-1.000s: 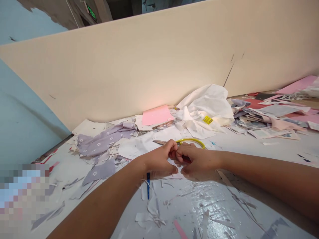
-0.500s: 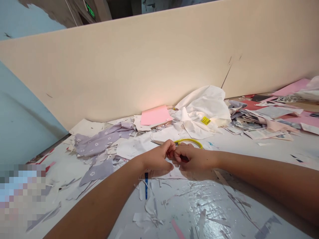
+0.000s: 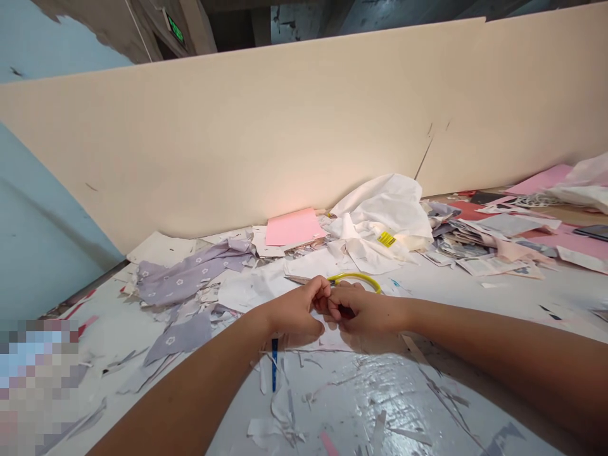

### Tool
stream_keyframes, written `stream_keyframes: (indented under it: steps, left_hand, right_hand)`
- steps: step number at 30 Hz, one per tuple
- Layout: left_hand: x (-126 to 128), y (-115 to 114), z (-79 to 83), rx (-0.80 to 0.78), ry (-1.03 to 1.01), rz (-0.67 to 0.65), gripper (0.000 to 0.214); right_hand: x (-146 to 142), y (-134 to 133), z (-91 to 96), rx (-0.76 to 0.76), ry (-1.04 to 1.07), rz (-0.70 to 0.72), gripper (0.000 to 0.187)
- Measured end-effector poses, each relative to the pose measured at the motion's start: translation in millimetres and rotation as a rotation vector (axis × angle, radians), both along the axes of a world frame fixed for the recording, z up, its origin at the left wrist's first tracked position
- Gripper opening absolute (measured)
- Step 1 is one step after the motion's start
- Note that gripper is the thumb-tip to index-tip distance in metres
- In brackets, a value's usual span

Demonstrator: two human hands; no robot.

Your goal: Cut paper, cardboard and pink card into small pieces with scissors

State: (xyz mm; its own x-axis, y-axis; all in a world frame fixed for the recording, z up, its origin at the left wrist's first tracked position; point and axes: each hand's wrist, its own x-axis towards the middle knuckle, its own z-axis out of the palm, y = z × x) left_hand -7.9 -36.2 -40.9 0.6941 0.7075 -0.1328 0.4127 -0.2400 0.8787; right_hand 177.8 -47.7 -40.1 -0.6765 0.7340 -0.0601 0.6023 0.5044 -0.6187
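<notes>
My left hand (image 3: 297, 310) and my right hand (image 3: 363, 307) meet over the middle of the table, fingers curled and fingertips close together. Whatever they pinch, if anything, is hidden behind the fingers. Under them lies a whitish sheet (image 3: 323, 341), mostly covered by the hands. Just beyond the hands are scissors with a yellow handle (image 3: 356, 277); their blades point left. A narrow blue strip-like object (image 3: 274, 364) lies below my left wrist, its upper end hidden by the arm.
Lilac patterned fabric (image 3: 190, 272) and scraps lie left. A pink sheet (image 3: 294, 228) and white cloth with a yellow label (image 3: 387, 209) rest against the beige partition (image 3: 285, 126). Piled scraps (image 3: 479, 244) and a dark phone-like object (image 3: 593, 232) are at the right. Thin offcuts litter the front.
The whole view has shifted slightly, with the scene sitting a little lower and further left. The hands keep nearly the same pose, fingers still together.
</notes>
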Motion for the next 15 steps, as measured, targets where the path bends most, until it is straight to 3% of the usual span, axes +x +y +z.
stream_keyframes:
  steps: [15]
  left_hand:
    - [3.3, -5.1, 5.1, -0.081, -0.022, 0.010, 0.044]
  right_hand:
    - [1.2, -2.7, 3.7, -0.044, -0.012, 0.002, 0.018]
